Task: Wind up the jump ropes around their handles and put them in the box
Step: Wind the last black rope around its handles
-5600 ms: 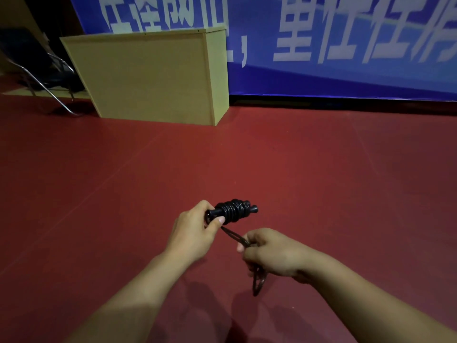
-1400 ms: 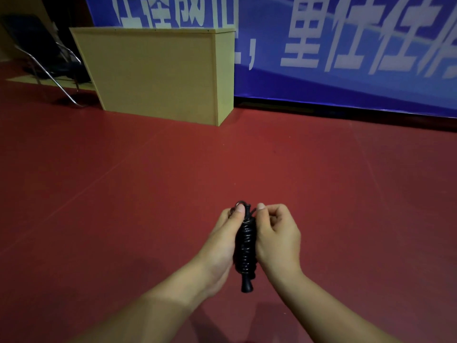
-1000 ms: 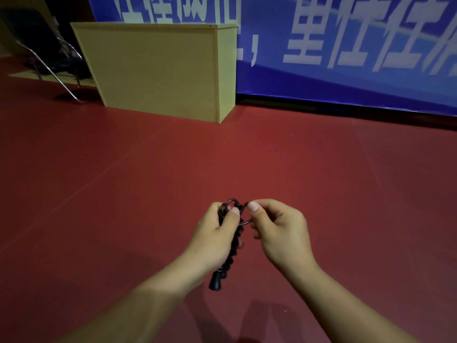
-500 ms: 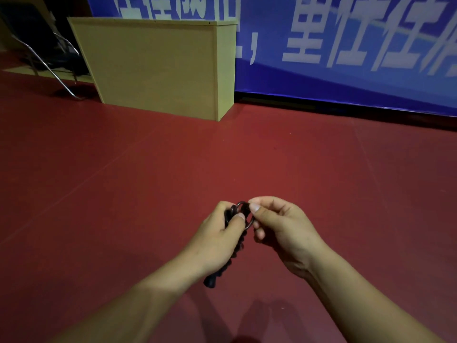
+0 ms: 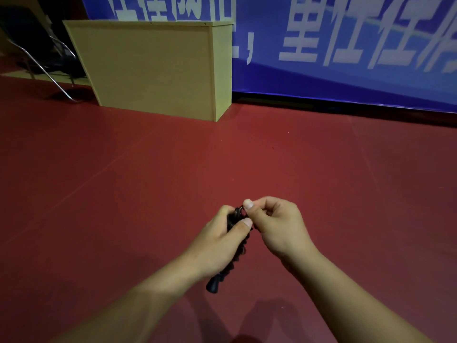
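While both hands work out in front of me above the red floor (image 5: 123, 194), I have the wound jump rope (image 5: 238, 246) in my left hand (image 5: 220, 240), fingers curled round the upper part of the black bundle and the thumb laid across its near side. One handle end (image 5: 213, 285) sticks out below the heel of that hand, pointing down and toward me. At the top of the bundle, just above my left thumb, my right hand (image 5: 277, 229) pinches a small loop of cord between thumb and forefinger, the other fingers folded into the palm. How the loop sits under those fingertips I cannot tell. Well beyond the hands, a tan wooden box (image 5: 153, 68) stands on the floor against a blue banner (image 5: 346, 45); a metal-framed chair (image 5: 37, 55) is beside it.
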Action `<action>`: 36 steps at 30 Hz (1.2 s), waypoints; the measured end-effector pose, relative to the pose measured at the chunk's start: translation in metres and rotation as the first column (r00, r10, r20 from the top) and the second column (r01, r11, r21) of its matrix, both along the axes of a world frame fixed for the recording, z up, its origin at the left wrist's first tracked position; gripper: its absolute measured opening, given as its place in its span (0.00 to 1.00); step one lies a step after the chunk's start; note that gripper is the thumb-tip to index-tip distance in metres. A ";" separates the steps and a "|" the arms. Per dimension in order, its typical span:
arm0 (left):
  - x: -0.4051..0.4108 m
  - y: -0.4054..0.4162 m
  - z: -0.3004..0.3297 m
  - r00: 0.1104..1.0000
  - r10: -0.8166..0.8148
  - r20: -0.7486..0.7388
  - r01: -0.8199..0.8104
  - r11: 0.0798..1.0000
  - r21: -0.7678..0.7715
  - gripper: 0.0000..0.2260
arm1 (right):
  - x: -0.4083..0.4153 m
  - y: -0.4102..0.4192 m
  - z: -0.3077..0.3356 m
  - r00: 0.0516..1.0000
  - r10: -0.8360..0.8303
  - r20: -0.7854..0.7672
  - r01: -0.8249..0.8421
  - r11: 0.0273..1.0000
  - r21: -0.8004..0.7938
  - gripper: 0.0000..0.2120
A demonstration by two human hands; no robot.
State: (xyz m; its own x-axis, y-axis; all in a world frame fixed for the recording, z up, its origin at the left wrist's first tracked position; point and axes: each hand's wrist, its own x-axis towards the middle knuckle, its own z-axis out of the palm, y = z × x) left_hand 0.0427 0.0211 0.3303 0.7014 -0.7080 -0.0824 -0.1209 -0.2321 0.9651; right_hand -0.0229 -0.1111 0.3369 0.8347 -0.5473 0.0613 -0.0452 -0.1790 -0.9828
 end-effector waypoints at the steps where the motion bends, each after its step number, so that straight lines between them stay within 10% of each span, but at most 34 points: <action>1: 0.001 0.000 0.000 1.000 -0.004 -0.026 0.004 1.000 0.003 0.15 | 0.000 0.000 -0.001 1.000 -0.020 0.006 0.020 1.000 0.003 0.14; 4: 0.006 0.002 -0.001 0.999 0.038 -0.017 -0.038 0.999 0.036 0.12 | 0.002 -0.001 -0.001 1.000 -0.022 -0.017 0.024 0.994 0.104 0.17; 10: 0.015 0.016 -0.004 0.852 0.076 0.519 -0.176 0.974 0.145 0.08 | 0.011 0.001 0.000 0.976 0.180 -0.125 -0.113 0.902 0.416 0.20; 17: 0.017 0.043 0.011 0.768 -0.006 0.641 -0.272 0.902 0.335 0.20 | 0.025 0.017 0.008 0.942 0.330 -0.059 -0.269 0.849 0.454 0.15; 28: 0.052 0.154 -0.023 0.971 0.204 0.124 -0.233 0.922 0.309 0.18 | 0.075 0.113 -0.040 0.923 0.384 0.022 -0.385 0.922 0.040 0.12; 36: 0.032 0.230 -0.127 0.779 0.557 -0.287 -0.553 0.827 0.102 0.20 | 0.106 0.198 -0.115 0.730 0.629 -0.267 -0.660 0.751 -0.033 0.08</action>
